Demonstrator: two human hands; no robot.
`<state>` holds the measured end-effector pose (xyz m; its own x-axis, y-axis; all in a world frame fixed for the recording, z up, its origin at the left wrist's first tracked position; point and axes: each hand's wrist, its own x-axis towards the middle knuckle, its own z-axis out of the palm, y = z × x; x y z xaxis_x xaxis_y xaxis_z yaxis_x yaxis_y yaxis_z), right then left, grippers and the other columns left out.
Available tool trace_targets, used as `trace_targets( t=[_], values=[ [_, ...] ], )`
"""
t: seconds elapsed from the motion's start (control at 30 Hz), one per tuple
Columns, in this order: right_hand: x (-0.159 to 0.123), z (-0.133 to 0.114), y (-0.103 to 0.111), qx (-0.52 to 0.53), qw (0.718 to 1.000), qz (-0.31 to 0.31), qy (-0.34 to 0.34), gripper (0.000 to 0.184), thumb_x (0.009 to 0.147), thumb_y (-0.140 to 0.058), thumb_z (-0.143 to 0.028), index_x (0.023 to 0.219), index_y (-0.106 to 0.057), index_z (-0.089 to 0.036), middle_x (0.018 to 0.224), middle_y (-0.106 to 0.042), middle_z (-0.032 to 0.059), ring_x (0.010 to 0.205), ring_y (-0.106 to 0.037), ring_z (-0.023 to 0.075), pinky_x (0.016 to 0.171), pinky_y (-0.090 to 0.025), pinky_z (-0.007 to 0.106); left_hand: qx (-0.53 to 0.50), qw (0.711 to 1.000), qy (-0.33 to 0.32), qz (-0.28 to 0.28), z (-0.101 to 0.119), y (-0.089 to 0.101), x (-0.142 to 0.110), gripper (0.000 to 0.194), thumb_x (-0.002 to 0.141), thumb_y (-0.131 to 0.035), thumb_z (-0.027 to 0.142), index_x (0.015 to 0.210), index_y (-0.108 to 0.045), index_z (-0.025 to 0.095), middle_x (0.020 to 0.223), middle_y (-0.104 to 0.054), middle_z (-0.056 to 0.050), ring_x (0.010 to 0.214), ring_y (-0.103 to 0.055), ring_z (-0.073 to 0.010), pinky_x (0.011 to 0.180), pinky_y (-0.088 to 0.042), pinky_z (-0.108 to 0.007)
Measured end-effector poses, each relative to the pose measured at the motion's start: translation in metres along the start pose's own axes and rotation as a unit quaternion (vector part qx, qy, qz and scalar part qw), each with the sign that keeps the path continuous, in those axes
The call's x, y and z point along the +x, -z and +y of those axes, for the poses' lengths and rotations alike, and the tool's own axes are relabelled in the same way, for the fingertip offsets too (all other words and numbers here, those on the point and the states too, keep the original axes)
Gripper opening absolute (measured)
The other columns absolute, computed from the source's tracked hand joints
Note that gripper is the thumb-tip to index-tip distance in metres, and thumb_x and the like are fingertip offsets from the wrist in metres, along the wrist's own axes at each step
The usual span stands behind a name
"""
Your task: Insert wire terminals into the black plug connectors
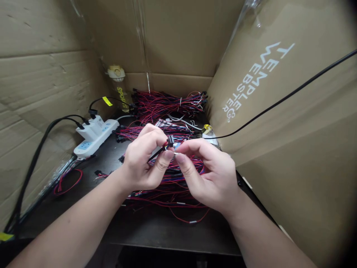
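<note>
Between thumb and forefinger, my left hand (pixel 147 158) grips a small black wire connector (pixel 170 141) with thin wires running back into the palm. My right hand (pixel 210 171) is pinched close beside it, its thumb and forefinger on a tiny light-coloured wire end (pixel 175 153). The fingertips of both hands nearly meet. Under them lies a wide bundle of red, blue and black wires (pixel 167 201), partly hidden by the hands. A single red wire loop with a white tag (pixel 193 222) hangs out toward the table's front.
More wire bundles (pixel 167 104) lie at the back. A white power strip (pixel 96 138) with black cables stands left, near a bottle (pixel 119 87). A yellow tape roll (pixel 206 129) sits right. Cardboard walls (pixel 178 37) enclose the dark table (pixel 167 236); a black cable (pixel 279 106) crosses the right side.
</note>
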<state>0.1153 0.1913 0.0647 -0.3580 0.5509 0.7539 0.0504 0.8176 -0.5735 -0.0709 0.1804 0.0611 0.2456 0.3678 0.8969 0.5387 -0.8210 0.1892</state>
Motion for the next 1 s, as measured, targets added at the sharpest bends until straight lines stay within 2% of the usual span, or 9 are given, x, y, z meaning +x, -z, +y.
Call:
trace_targets(
  t=[0.23, 0.47, 0.77, 1.0],
  values=[
    [0.0020, 0.0065, 0.0047, -0.076, 0.995, 0.002, 0.069, 0.007, 0.095, -0.067, -0.011, 0.098, -0.065, -0.017, 0.088, -0.073, -0.0003, 0.078, -0.067, 0.0117, 0.076, -0.053, 0.028, -0.022, 1.000, 0.001, -0.001, 0.0004, 0.0011, -0.0001, 0.019, 0.081, -0.069, 0.023, 0.097, -0.060, 0.017, 0.081, -0.062, -0.005, 0.079, -0.055, -0.0213, 0.072, -0.049, -0.040],
    [0.0020, 0.0092, 0.0052, -0.097, 0.988, -0.006, 0.118, 0.011, 0.094, -0.065, -0.006, 0.101, -0.066, -0.014, 0.092, -0.074, 0.0044, 0.083, -0.065, 0.0143, 0.076, -0.052, 0.030, -0.001, 1.000, 0.015, 0.012, 0.0038, 0.0017, 0.0023, 0.010, 0.087, -0.067, 0.014, 0.093, -0.060, 0.019, 0.078, -0.064, -0.003, 0.075, -0.056, -0.0180, 0.069, -0.050, -0.036],
    [0.0002, 0.0070, 0.0016, -0.102, 0.990, 0.034, 0.093, 0.009, 0.094, -0.067, -0.009, 0.097, -0.065, -0.016, 0.087, -0.072, 0.0012, 0.077, -0.065, 0.0133, 0.073, -0.051, 0.029, 0.036, 0.999, 0.021, 0.003, 0.0036, -0.0006, 0.0027, 0.009, 0.091, -0.067, 0.017, 0.092, -0.058, 0.018, 0.078, -0.062, -0.004, 0.078, -0.055, -0.0188, 0.068, -0.051, -0.034],
    [-0.0024, 0.0018, -0.0030, -0.113, 0.990, 0.049, 0.069, 0.005, 0.096, -0.067, -0.011, 0.098, -0.067, -0.016, 0.089, -0.073, 0.0020, 0.077, -0.067, 0.0134, 0.074, -0.053, 0.029, 0.064, 0.998, 0.014, 0.020, 0.0043, -0.0016, 0.0012, 0.008, 0.095, -0.066, 0.019, 0.095, -0.058, 0.018, 0.079, -0.063, -0.004, 0.078, -0.056, -0.0188, 0.071, -0.052, -0.034]
  ],
)
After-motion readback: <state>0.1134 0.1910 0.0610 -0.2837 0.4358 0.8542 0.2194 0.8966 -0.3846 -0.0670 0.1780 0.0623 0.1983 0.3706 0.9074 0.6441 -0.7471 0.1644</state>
